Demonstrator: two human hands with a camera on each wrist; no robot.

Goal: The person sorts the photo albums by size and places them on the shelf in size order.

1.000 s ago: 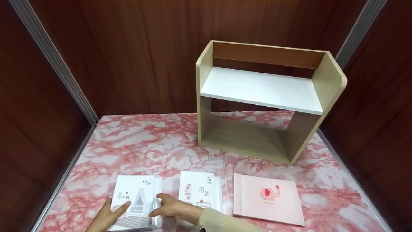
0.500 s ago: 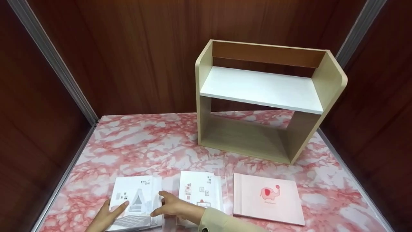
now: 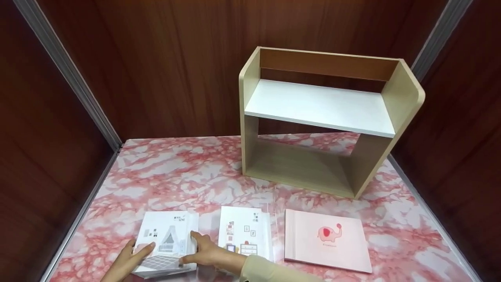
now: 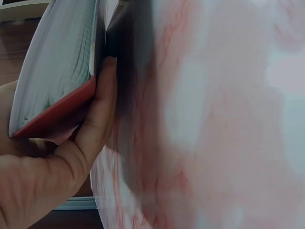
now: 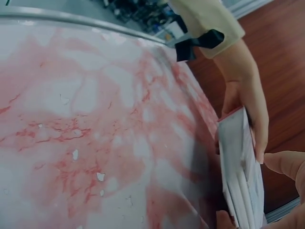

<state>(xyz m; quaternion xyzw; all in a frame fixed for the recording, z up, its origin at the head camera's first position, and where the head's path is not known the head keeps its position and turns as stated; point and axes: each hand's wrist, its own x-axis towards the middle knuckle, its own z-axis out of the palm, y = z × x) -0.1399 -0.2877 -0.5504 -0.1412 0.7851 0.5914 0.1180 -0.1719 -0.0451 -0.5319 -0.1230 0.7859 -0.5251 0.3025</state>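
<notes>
Getting a two-handed hold looks like the step in hand. On the near left of the pink-and-white marbled bench (image 3: 156, 168), the left hand (image 3: 127, 260) grips the left side of a white rectangular album-like book with a grey tent drawing (image 3: 166, 237), its thumb on the cover and other fingers underneath. The right hand (image 3: 209, 252) pinches the opposite side, its fingers set narrow around the edge. In the left wrist view, fingers sit between the book and the bench, so that side appears raised.

The next move would likely call for an even, steady grip from both sides, since the pages look thick and layered and might sag or slide apart.

Just right of the held book lies a second white book with small framed-picture drawings (image 3: 242, 231); the right forearm in its cream sleeve (image 3: 270, 270) crosses its near end and could brush it. Farther right lies a pink book with a red elephant (image 3: 328, 244). A pale wooden shelf unit with a white board (image 3: 319, 103) stands at the far right, before dark brown wood panels (image 3: 176, 70).
</notes>
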